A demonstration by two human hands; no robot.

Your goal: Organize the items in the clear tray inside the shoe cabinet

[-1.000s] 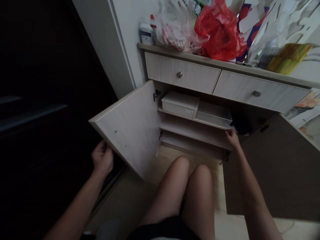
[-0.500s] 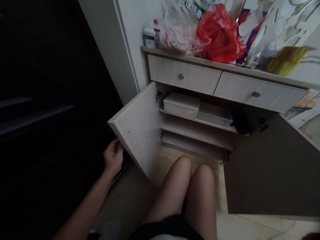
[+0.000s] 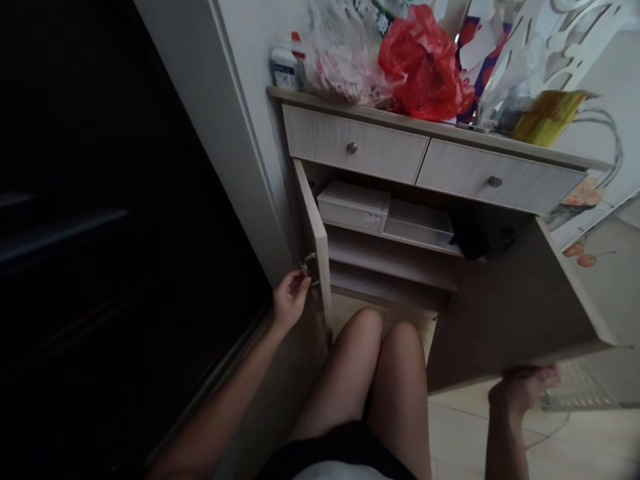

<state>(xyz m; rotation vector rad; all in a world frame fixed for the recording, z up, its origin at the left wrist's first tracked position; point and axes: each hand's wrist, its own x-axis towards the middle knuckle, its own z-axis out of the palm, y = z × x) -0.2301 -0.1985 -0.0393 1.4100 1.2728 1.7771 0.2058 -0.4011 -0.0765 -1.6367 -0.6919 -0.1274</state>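
A light wooden cabinet (image 3: 380,260) stands ahead with both lower doors swung partway out. My left hand (image 3: 291,299) pinches the metal handle (image 3: 309,263) on the outer face of the left door (image 3: 320,227). At the lower right my right hand (image 3: 525,389) is at the bottom edge of the right door (image 3: 505,307); its fingers are partly hidden and blurred. Inside, a lidded white box (image 3: 353,207) and a clear tray (image 3: 419,222) sit side by side on the upper shelf, with a dark item (image 3: 470,239) to their right.
Two closed drawers (image 3: 355,137) run above the doors. On the cabinet top lie a red plastic bag (image 3: 425,67), a clear bag (image 3: 345,67), a white bottle (image 3: 285,69) and a yellow packet (image 3: 547,119). My knees (image 3: 370,327) are close before the shelves.
The left door has swung inward, my left hand moving right with it. My right hand has come into view at the right door, which has also turned somewhat inward. The view has shifted slightly.
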